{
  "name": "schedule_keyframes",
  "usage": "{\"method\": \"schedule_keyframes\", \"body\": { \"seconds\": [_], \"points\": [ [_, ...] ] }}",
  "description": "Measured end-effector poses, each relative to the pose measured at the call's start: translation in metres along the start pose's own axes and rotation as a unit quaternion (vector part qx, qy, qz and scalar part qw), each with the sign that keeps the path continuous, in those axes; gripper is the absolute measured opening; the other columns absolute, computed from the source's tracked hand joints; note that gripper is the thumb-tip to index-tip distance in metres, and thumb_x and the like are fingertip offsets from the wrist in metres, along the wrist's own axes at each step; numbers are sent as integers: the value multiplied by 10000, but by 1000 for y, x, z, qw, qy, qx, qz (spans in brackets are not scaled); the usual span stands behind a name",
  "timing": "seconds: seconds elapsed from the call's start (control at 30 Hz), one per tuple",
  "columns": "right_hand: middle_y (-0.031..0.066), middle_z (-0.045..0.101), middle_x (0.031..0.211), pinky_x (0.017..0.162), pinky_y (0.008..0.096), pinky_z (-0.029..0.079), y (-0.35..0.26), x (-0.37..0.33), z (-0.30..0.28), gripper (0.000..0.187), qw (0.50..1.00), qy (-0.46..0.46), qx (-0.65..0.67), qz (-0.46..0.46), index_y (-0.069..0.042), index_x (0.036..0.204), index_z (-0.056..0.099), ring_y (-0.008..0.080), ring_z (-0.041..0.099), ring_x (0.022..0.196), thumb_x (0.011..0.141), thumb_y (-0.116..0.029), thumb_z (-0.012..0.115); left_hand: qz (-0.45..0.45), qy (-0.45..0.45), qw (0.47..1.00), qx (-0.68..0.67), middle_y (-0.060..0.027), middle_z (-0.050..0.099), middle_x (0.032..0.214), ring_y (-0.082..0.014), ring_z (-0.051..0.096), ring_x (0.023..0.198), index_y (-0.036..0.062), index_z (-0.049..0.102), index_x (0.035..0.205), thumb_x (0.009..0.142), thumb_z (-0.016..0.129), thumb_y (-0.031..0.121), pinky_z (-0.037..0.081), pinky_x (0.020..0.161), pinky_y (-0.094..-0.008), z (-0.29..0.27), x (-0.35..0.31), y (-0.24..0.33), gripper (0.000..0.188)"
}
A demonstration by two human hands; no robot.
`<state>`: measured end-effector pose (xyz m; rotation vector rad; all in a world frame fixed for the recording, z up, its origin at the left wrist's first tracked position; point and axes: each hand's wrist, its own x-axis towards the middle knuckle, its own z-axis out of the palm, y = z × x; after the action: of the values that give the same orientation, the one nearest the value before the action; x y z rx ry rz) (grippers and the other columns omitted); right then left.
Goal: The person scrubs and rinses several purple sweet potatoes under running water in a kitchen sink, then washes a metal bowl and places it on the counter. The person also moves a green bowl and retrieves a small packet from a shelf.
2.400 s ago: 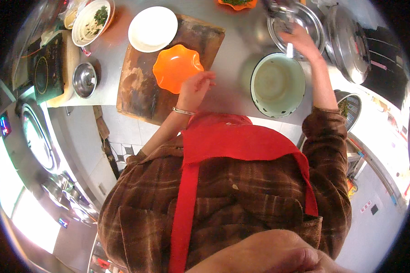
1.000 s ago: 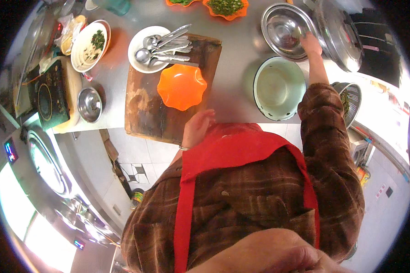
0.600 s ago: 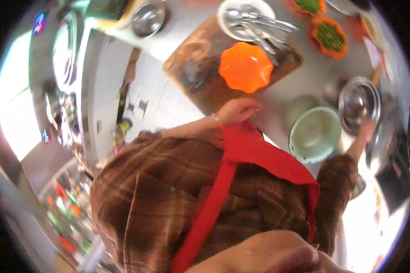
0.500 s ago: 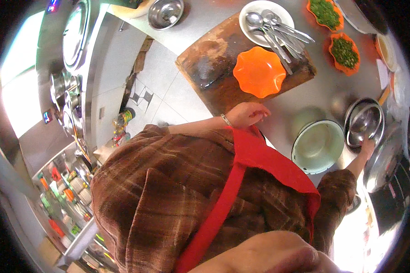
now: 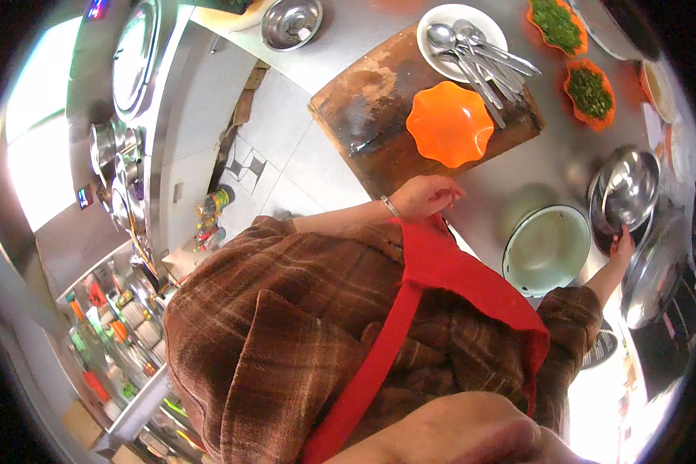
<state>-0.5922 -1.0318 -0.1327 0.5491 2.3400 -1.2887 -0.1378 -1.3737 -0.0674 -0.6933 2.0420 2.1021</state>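
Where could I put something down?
Bare counter shows between the wooden board and the pale green basin; the board's left end looks bare too. It's crowded on the right: the right hand holds a tilted steel bowl over another.

The steel bowl (image 5: 632, 185) hides part of the wider basin (image 5: 598, 216).

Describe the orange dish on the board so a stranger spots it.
Find the wooden board on the metal counter. The wavy-rimmed orange dish lies there beside the white bowl of spoons. Unlike the two orange dishes of greens, it shows bare orange.
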Motion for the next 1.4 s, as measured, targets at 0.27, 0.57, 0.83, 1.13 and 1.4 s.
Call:
{"method": "schedule_keyframes", "body": {
  "seconds": [0.27, 0.57, 0.83, 1.13, 1.4],
  "points": [
    [-12, 455, 626, 503, 206, 373, -30, -119, -29, 259, 981, 42, 14, -191, -76, 773, 535, 91, 426, 563, 683, -299, 630, 8, -94, 995, 31, -81, 569, 948, -134, 564, 813, 29, 508, 1052, 825, 421, 60, 450, 721, -247, 40, -2, 16, 245],
    [-34, 524, 631, 466, 175, 371, 40, -323, -162, 141, 962, 77, 140, -221, -54, 838, 561, 35, 466, 525, 747, -152, 520, 46, -242, 965, 94, -78, 570, 958, -138, 562, 827, 27, 506, 1046, 839, 401, 77, 447, 716, -245, 155, -42, 45, 237],
    [-75, 479, 665, 498, 170, 302, 264, -492, -348, 176, 938, 228, 203, -165, -72, 860, 571, 19, 385, 567, 742, -199, 539, 39, -420, 899, 122, -86, 538, 1020, -147, 542, 866, 24, 486, 1077, 852, 407, 101, 440, 730, -254, 353, -134, 21, 251],
    [-32, 487, 599, 409, 197, 343, 546, -676, -481, 143, 768, 546, 332, 41, -54, 809, 554, 50, 409, 479, 717, -158, 523, 93, -593, 778, 186, -68, 569, 969, -129, 569, 840, 21, 522, 1040, 835, 419, 60, 465, 679, -231, 593, -215, 0, 233],
    [-47, 510, 633, 386, 158, 347, 702, -731, -546, 150, 627, 666, 386, 122, -90, 882, 559, 35, 453, 475, 744, -141, 532, 128, -673, 677, 269, -74, 565, 976, -142, 564, 844, 21, 510, 1044, 851, 406, 87, 460, 704, -255, 777, -228, -1, 229]
  ]
}}
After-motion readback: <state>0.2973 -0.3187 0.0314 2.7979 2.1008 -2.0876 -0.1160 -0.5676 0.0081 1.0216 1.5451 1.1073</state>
